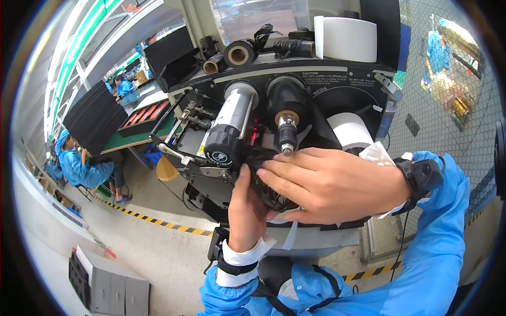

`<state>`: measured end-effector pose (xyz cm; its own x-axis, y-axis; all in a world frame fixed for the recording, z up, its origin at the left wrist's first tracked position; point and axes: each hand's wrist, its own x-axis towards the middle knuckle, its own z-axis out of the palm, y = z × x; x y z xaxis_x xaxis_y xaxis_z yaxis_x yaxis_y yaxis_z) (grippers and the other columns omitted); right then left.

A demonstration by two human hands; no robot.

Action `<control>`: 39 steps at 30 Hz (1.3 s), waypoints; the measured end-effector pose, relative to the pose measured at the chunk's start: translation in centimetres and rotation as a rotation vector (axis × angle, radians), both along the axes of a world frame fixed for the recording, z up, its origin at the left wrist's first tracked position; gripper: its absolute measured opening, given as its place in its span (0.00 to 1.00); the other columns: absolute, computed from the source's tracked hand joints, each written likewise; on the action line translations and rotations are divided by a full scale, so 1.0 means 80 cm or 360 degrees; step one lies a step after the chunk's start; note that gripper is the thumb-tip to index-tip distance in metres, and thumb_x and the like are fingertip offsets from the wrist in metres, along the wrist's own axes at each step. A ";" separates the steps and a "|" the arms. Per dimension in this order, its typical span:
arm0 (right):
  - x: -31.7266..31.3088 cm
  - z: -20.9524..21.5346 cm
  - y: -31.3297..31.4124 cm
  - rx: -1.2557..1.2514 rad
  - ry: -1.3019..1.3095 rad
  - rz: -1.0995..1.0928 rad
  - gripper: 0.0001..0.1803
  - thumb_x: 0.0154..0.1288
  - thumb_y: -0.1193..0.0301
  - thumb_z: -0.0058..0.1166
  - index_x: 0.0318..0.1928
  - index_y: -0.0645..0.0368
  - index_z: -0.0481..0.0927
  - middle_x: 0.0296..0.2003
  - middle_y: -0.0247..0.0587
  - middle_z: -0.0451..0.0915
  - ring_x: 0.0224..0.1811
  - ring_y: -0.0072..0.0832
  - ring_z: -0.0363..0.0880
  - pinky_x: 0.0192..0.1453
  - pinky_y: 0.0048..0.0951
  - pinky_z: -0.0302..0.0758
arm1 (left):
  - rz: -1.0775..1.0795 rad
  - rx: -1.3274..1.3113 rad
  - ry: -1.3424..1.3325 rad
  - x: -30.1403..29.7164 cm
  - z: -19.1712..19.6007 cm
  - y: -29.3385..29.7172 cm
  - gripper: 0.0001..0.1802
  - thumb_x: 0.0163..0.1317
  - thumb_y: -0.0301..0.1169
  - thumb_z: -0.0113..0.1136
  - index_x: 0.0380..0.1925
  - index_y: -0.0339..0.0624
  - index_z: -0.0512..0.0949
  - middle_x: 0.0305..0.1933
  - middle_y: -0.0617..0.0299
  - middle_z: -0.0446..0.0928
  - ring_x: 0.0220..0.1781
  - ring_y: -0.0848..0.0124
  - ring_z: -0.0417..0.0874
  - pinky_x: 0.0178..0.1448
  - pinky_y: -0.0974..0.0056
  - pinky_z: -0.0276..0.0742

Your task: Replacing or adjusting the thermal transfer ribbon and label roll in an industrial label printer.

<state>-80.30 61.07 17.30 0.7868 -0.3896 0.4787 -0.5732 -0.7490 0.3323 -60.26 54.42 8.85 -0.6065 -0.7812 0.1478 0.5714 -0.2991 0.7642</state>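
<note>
An opened label printer point(363, 79) stands in front of me. Inside it, a silver spindle with a black knob point(221, 145) is at the left, with a roll of black ribbon point(284, 102) on a spindle beside it. Just below the knob, my left hand point(246, 216) is closed on black ribbon point(257, 157), thumb up along its left side; its other fingers are mostly hidden. My right hand point(329, 181) lies over the ribbon, fingers stretched out side by side and thumb apart below them. A white label roll point(349, 130) sits behind my right wrist.
On top of the printer stand a large white roll point(348, 39) and several black ribbon rolls on cardboard cores point(240, 54). A metal lever point(176, 154) juts out at the left. Wire mesh point(416, 105) runs along the right. A seated person point(84, 163) works at the far left.
</note>
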 end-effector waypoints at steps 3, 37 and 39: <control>-0.001 -0.002 -0.005 0.0089 0.0020 -0.0102 0.38 0.62 0.54 0.69 0.61 0.77 0.78 0.56 0.60 0.82 0.55 0.45 0.86 0.58 0.38 0.83 | -0.0002 0.0035 -0.0020 -0.002 0.005 0.009 0.33 0.81 0.57 0.41 0.64 0.40 0.74 0.56 0.56 0.84 0.50 0.68 0.87 0.37 0.66 0.82; 0.017 -0.037 -0.081 0.0215 -0.0376 -0.0008 0.30 0.79 0.52 0.53 0.51 0.75 0.74 0.40 0.64 0.83 0.30 0.53 0.86 0.34 0.46 0.84 | 0.0961 -0.0485 -0.0397 0.064 -0.042 0.056 0.24 0.73 0.43 0.54 0.61 0.38 0.71 0.65 0.55 0.75 0.65 0.65 0.77 0.43 0.67 0.74; 0.010 -0.040 -0.086 0.0108 -0.0205 -0.0009 0.27 0.79 0.56 0.53 0.50 0.75 0.75 0.43 0.63 0.82 0.31 0.53 0.86 0.34 0.46 0.84 | 0.0956 -0.0485 -0.0406 0.070 -0.047 0.051 0.24 0.73 0.42 0.53 0.61 0.39 0.71 0.64 0.55 0.75 0.65 0.66 0.76 0.44 0.68 0.74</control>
